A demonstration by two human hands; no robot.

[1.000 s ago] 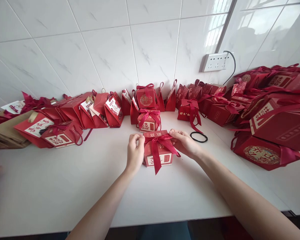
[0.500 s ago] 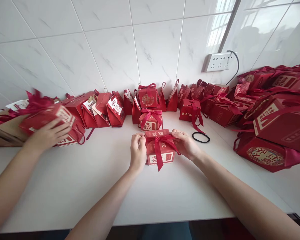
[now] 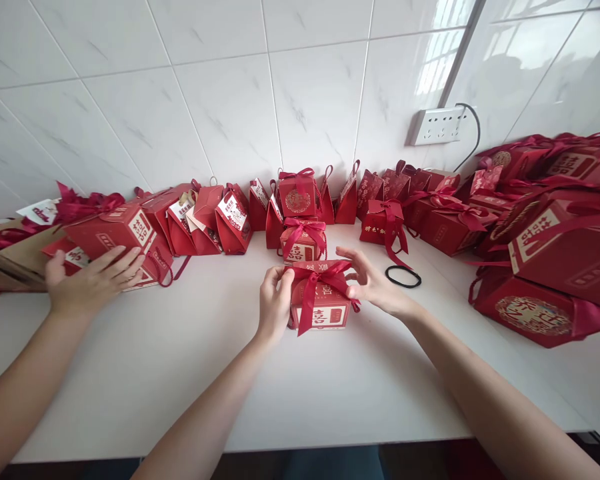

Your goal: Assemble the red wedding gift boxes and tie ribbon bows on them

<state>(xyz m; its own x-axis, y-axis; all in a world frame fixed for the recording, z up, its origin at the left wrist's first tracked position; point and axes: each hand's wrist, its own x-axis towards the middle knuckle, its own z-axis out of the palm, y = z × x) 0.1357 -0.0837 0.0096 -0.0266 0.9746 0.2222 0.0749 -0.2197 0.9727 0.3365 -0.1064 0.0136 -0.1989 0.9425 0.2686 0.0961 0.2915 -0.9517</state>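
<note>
One red gift box (image 3: pixel 333 317) sits on the white table (image 3: pixel 260 407), just in front of another bow-tied box (image 3: pixel 300 253). The left hand (image 3: pixel 275 301), fingers curled, pinches its ribbon (image 3: pixel 308 301); the right hand (image 3: pixel 375 283), half open, curves beside it, contact hard to tell.

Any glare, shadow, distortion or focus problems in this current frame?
All in the head view: window glare on the glossy white wall tiles; slanting tile seams, suggesting wide-angle distortion; soft shadow on the white tabletop beside the right arm; the central red ribbon-tied cardboard box reasonably sharp.
</note>
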